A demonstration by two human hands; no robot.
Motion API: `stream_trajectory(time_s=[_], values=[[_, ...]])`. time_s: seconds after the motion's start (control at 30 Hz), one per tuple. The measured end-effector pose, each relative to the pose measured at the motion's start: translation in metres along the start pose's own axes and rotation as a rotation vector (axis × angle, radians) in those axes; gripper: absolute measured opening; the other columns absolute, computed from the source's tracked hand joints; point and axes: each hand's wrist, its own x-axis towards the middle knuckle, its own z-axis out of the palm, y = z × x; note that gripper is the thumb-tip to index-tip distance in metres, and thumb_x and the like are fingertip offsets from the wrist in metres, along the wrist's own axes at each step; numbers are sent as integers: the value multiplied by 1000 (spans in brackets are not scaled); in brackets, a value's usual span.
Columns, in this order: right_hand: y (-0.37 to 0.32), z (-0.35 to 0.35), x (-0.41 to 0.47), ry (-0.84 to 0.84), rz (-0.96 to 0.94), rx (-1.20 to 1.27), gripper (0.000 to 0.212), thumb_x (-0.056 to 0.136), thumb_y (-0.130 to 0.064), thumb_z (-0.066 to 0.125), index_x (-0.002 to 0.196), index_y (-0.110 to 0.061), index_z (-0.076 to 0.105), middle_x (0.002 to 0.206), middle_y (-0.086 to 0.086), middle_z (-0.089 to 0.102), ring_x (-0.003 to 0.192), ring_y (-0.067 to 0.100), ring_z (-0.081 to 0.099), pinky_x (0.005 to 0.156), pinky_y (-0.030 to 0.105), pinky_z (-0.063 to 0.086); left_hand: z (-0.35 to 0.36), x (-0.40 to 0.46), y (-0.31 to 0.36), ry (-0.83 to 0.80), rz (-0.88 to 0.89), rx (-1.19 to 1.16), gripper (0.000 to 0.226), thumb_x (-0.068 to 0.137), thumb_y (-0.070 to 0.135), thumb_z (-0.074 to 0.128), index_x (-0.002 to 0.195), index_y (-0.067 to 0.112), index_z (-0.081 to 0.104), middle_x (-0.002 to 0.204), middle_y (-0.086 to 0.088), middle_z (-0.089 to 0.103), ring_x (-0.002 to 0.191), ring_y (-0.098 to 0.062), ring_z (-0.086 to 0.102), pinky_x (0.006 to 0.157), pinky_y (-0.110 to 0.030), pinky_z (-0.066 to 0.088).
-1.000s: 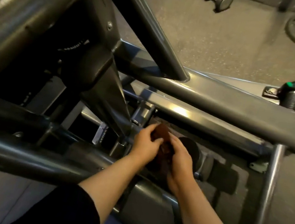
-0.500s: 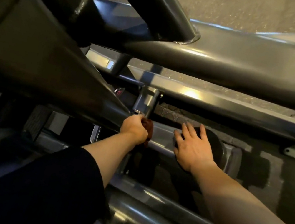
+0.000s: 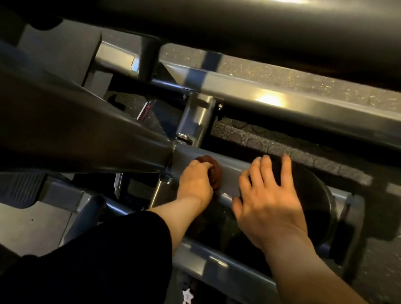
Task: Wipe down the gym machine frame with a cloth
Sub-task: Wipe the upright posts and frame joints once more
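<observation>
— Where is the cloth?

— The dark red cloth (image 3: 213,174) is bunched on the grey crossbar (image 3: 232,178) of the machine frame, near the bar's left end, just beside the joint where the thick sloping beam (image 3: 64,134) meets it. The left hand (image 3: 195,181) grips it from above, fingers curled over the wad and pressing it onto the metal.

— And the other hand?

— The right hand (image 3: 268,205) lies flat, fingers spread and straight, holding nothing. Its fingertips rest on the black cylindrical roller (image 3: 319,198) at the crossbar's right end, and the palm seems to cover the bar's near edge, though the light is dim there.

— What surrounds them?

— A broad tube (image 3: 268,22) crosses overhead. Behind the crossbar runs a rectangular rail (image 3: 307,108), with a short steel post (image 3: 195,118) between the two. Speckled rubber flooring (image 3: 311,84) shows beyond the rail. A black sleeve (image 3: 100,267) covers the left forearm.
</observation>
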Motion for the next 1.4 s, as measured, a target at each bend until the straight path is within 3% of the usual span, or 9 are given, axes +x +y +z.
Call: stream_trajectory(time_s=[0.1,0.23,0.33,0.53,0.63,0.83,1.2,1.33,1.4], values=[[-1,1,1,30,0,14,59,91,-42,38,125,2,59,133,29,52,131,42,41,114,64,13,5,16,-8,88,33,61,40,91,0,52,129,12,57,136,-12,50,125,-32,48,105,-35,38],[-2,-2,2,4,26,10,61,92,-44,41,132,0,54,138,27,49,135,40,37,113,64,7,9,42,-40,93,47,303,51,95,3,47,145,8,37,150,-13,37,141,-31,27,117,-40,26],[-3,-1,3,21,38,-6,59,90,-44,46,128,-1,58,135,25,52,133,40,41,113,64,8,3,57,-63,-4,109,610,61,99,8,45,152,2,16,161,-14,13,149,-29,4,122,-36,7],[-3,-4,3,5,47,6,59,89,-44,48,127,-1,59,135,24,53,133,40,40,114,63,9,-9,72,-76,-183,138,794,75,98,15,52,152,0,3,161,-15,-10,149,-30,-7,122,-40,11],[-3,-3,3,13,50,-4,58,87,-45,51,125,-1,61,133,24,54,132,39,42,113,62,9,-7,74,-73,-183,132,855,74,98,20,52,151,-2,6,161,-19,-4,148,-33,1,121,-39,8],[-5,-6,3,-6,71,-27,60,91,-47,45,131,-3,57,138,23,50,136,38,37,114,62,5,-2,56,-68,-119,141,902,33,96,16,52,129,10,49,134,-9,49,123,-25,43,108,-35,32],[-7,1,3,32,82,-35,58,86,-45,52,124,-2,60,133,24,52,132,38,40,113,61,14,6,62,-69,-7,55,612,34,93,8,57,126,9,51,130,-12,48,118,-28,44,98,-35,43],[-7,6,3,76,77,-30,59,85,-45,50,122,0,61,132,25,52,131,39,40,113,61,15,-7,81,-60,224,222,732,47,93,12,56,136,4,41,136,-14,44,120,-27,44,104,-34,36],[-7,7,3,85,77,-34,61,84,-46,49,122,0,60,132,25,52,131,38,40,113,61,15,-23,92,-49,193,216,733,42,94,15,53,134,4,41,132,-14,48,118,-28,46,103,-35,36]])
